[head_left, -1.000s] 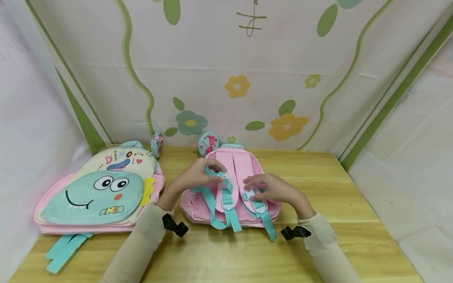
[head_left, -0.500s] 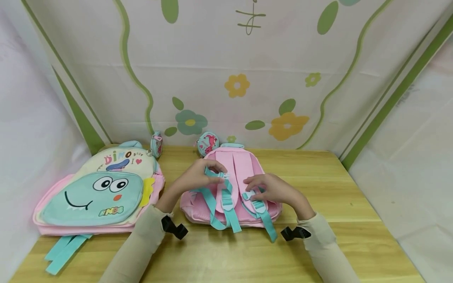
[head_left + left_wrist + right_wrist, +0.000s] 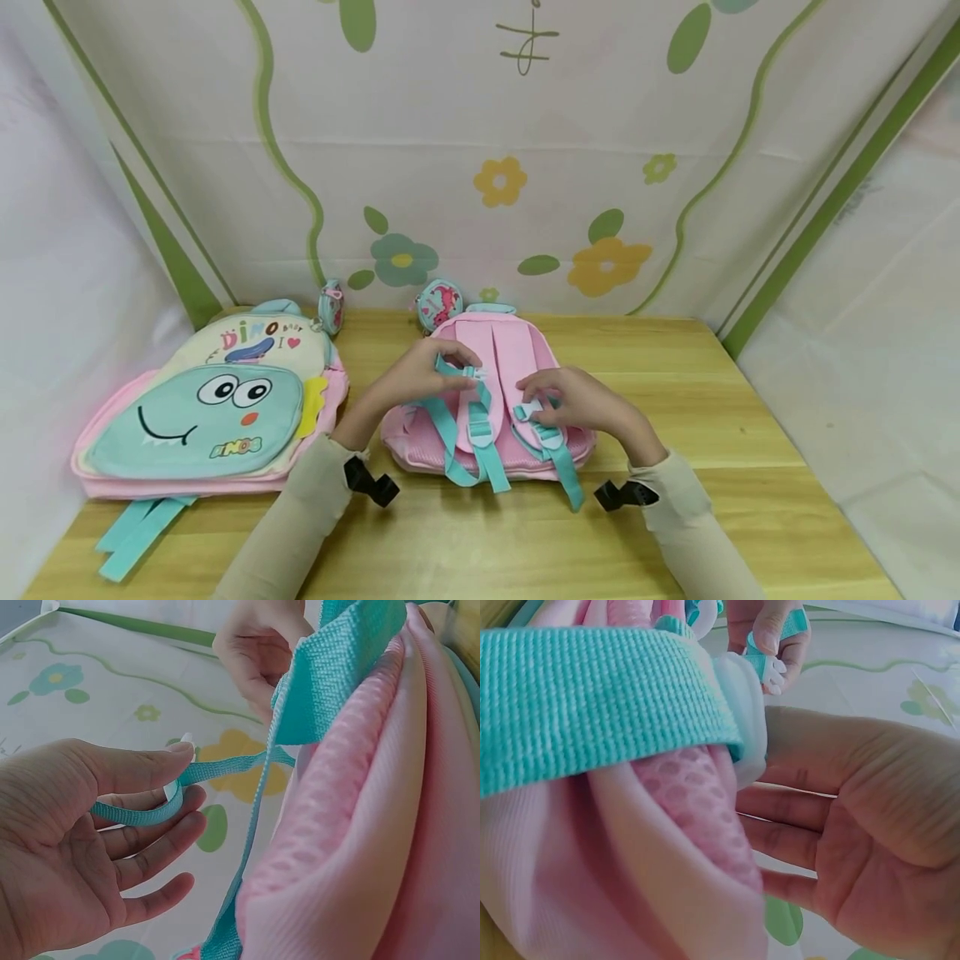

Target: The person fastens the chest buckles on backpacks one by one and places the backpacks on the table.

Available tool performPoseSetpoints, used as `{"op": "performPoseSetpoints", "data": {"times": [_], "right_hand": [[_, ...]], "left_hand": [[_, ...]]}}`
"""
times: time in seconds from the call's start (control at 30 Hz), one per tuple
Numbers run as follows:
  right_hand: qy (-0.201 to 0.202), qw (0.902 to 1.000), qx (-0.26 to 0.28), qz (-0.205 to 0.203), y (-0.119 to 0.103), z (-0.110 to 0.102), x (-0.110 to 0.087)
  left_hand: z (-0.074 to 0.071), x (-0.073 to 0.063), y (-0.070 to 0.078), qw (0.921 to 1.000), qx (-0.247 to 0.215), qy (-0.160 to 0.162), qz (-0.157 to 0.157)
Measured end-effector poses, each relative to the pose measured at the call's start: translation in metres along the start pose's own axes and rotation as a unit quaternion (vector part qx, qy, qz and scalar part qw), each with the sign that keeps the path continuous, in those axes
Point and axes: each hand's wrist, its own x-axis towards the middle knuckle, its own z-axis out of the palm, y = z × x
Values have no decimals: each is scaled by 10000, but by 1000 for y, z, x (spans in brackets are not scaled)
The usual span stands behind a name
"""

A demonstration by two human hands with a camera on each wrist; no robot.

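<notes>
A small pink backpack (image 3: 517,350) lies on the table, its shoulder straps and teal webbing facing up. My left hand (image 3: 423,369) pinches a white pronged buckle half (image 3: 774,675) between thumb and fingers, and its teal webbing (image 3: 135,814) loops across the palm in the left wrist view. Over the other shoulder strap, my right hand (image 3: 581,402) holds a second white buckle piece (image 3: 528,410) at the fingertips. In the right wrist view a white strap adjuster (image 3: 744,720) and wide teal webbing (image 3: 600,705) hide those fingertips. The two buckle pieces are apart.
A larger dinosaur backpack (image 3: 202,408) lies to the left, teal straps (image 3: 146,529) hanging toward the front. Round dinosaur pouches, one beside it (image 3: 332,307) and another (image 3: 440,305) by the pink backpack, are near the back curtain (image 3: 420,108). Wooden table (image 3: 705,400) extends rightward.
Both hands stay almost in place on their buckle pieces. The right fingers shift slightly, and the buckle there shows a little more. The head view has moved very slightly.
</notes>
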Motion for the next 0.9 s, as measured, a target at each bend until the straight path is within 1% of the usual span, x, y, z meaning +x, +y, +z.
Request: {"op": "performPoseSetpoints", "data": {"times": [0.17,0.4,0.53,0.67,0.9], "right_hand": [[199,9997,-11,-167,-4,2,0],[513,9974,104,-493,-7,7,2],[615,9959,191,-641,-9,10,5],[687,9949,292,-682,-12,14,6],[837,9918,266,-925,-15,22,9]], "left_hand": [[1,0,-2,10000,-14,-7,6],[1,0,-1,10000,-7,-6,88],[0,0,1,10000,-13,10,81],[-1,-1,3,10000,-3,-1,23],[-4,-2,3,10000,64,-12,-7]]}}
